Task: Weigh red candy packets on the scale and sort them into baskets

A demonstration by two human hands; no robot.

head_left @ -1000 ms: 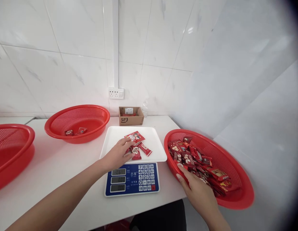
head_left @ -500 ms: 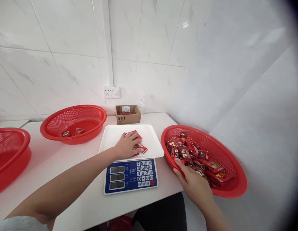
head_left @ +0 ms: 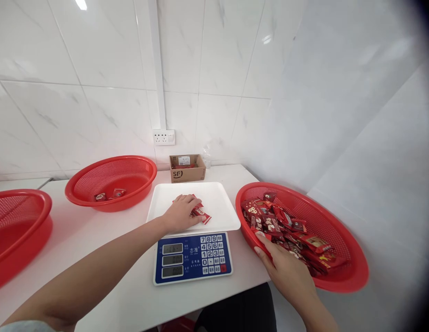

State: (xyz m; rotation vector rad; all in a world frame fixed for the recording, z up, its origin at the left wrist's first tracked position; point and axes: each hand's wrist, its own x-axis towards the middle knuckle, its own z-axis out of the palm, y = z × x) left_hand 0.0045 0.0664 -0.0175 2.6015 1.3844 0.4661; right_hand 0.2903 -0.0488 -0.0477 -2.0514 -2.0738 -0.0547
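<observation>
My left hand (head_left: 182, 213) rests on the white weighing pan (head_left: 219, 196) of a digital scale, its fingers curled over a few small red snack packets (head_left: 202, 215). Most of these packets are hidden under the palm and fingers. At the near side of the right-hand red plastic basket (head_left: 353, 249), my right hand (head_left: 287, 272) grips the rim, thumb on the outside and fingers over the edge. Inside that basket lies a heap of red and brown packets (head_left: 271, 223). The scale's blue keypad panel (head_left: 193, 258) faces me below the pan.
Another red basket (head_left: 145, 184) at the back left holds a couple of packets (head_left: 118, 192). Part of a third red basket (head_left: 44, 226) shows at the left edge. A small cardboard box (head_left: 192, 174) stands behind the pan, near the wall socket (head_left: 163, 137).
My left hand's fingers have drawn in, from spread flat over the packets to curled around them. My right hand stays at the basket rim. The whole view has shifted slightly.
</observation>
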